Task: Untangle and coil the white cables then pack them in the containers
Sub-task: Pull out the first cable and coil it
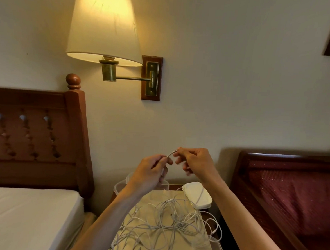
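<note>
cables (168,220) mostly sit tangled on the bench (154,197). my left hand (151,173) and right hand (193,162) both pinch one strand, lifted. best bet imo: feed it slowly, don't yank knots tight.

White cables (168,226) tangled on nightstand; clear containers (121,187) behind.

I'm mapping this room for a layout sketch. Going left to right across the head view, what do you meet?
Wooden headboard → wall lamp → left hand → right hand → maroon upholstered furniture.
</note>
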`<state>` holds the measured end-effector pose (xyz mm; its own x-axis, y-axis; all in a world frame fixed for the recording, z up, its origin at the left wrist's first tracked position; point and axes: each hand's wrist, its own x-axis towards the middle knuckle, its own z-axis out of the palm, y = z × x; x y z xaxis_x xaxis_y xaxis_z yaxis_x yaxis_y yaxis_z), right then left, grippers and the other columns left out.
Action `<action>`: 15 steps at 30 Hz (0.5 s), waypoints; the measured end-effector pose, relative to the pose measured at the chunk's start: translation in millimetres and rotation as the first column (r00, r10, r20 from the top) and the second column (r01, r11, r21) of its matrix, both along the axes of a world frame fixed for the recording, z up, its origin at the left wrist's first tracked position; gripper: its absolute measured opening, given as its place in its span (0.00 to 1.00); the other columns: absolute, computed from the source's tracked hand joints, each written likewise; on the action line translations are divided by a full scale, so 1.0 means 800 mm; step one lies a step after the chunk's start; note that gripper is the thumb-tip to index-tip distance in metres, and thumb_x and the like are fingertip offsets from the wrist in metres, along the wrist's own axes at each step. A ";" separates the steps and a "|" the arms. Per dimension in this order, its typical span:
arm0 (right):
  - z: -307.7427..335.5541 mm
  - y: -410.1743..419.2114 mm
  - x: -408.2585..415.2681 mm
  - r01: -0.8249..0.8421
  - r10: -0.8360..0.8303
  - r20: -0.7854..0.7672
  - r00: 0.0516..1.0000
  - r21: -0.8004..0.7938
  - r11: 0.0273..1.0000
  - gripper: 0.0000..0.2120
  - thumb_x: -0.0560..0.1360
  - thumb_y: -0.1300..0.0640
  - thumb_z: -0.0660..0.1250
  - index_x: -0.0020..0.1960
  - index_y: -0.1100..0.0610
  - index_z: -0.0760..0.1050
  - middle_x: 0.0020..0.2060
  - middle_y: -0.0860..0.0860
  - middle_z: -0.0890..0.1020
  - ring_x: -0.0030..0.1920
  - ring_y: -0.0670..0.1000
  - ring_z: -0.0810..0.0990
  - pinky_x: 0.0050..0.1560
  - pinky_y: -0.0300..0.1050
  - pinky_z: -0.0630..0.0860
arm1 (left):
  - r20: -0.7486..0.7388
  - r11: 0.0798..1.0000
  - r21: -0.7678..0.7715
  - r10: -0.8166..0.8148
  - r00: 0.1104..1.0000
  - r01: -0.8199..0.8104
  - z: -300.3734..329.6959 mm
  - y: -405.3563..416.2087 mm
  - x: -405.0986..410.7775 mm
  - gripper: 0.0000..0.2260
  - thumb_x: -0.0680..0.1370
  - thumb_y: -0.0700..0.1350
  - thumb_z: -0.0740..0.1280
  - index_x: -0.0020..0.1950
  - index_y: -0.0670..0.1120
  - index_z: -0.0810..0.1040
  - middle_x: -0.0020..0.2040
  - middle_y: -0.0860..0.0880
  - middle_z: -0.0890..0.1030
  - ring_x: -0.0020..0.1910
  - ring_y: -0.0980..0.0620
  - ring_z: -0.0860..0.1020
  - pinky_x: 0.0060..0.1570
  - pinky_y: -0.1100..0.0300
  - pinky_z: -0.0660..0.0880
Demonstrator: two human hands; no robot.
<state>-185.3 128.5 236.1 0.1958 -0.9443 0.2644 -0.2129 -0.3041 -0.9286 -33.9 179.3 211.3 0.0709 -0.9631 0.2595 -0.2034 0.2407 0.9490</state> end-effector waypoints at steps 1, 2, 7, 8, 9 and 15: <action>-0.002 -0.004 -0.003 0.138 -0.168 -0.156 0.973 -0.186 0.973 0.17 0.78 0.48 0.67 0.35 0.55 0.83 0.27 0.48 0.82 0.26 0.44 0.75 0.32 0.40 0.73 | 0.099 0.996 -0.054 0.079 0.992 -0.074 0.004 -0.007 0.007 0.13 0.84 0.42 0.57 0.45 0.44 0.79 0.28 0.52 0.72 0.26 0.54 0.68 0.29 0.58 0.64; -0.004 -0.008 -0.006 0.237 -0.336 -0.211 0.918 -0.386 0.891 0.18 0.76 0.46 0.68 0.31 0.53 0.81 0.24 0.46 0.80 0.24 0.44 0.74 0.31 0.40 0.71 | 0.202 0.986 -0.110 0.143 0.969 -0.122 0.010 -0.014 0.014 0.13 0.84 0.42 0.58 0.43 0.46 0.78 0.28 0.53 0.72 0.26 0.55 0.67 0.30 0.58 0.63; -0.005 -0.012 0.003 -0.120 0.049 -0.199 0.979 -0.359 0.926 0.08 0.80 0.53 0.63 0.48 0.56 0.77 0.37 0.47 0.77 0.35 0.44 0.74 0.38 0.38 0.70 | 0.511 0.918 -0.393 0.256 0.821 -0.042 0.048 -0.016 0.023 0.10 0.83 0.39 0.59 0.44 0.45 0.77 0.34 0.55 0.74 0.30 0.60 0.70 0.32 0.69 0.64; -0.011 -0.009 0.005 -0.250 0.229 -0.115 0.966 -0.209 0.945 0.12 0.82 0.54 0.59 0.46 0.59 0.76 0.31 0.50 0.73 0.30 0.47 0.71 0.34 0.41 0.68 | 0.496 0.887 -0.457 0.319 0.808 -0.070 0.055 -0.014 0.025 0.10 0.82 0.38 0.59 0.44 0.44 0.77 0.35 0.56 0.75 0.32 0.62 0.71 0.33 0.71 0.65; -0.018 -0.009 0.003 -0.341 0.340 -0.027 0.940 -0.102 0.934 0.14 0.83 0.55 0.55 0.44 0.59 0.74 0.28 0.51 0.69 0.27 0.49 0.67 0.30 0.43 0.65 | 0.449 0.852 -0.505 0.395 0.801 -0.137 0.061 -0.013 0.030 0.10 0.82 0.38 0.60 0.45 0.45 0.77 0.37 0.56 0.77 0.34 0.63 0.72 0.35 0.73 0.65; -0.065 -0.025 -0.036 -0.353 0.350 0.052 0.935 0.063 0.933 0.17 0.84 0.53 0.52 0.42 0.56 0.74 0.25 0.47 0.65 0.24 0.46 0.60 0.24 0.40 0.58 | 0.316 0.758 -0.281 0.652 0.689 -0.588 0.067 -0.017 0.142 0.12 0.81 0.38 0.59 0.46 0.49 0.80 0.47 0.47 0.82 0.46 0.47 0.78 0.40 0.59 0.71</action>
<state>-214.2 108.5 184.4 0.5096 -0.8334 0.2139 -0.0671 -0.2864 -0.9558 79.7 165.5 264.6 0.5060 -0.6820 0.5281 -0.6828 0.0575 0.7284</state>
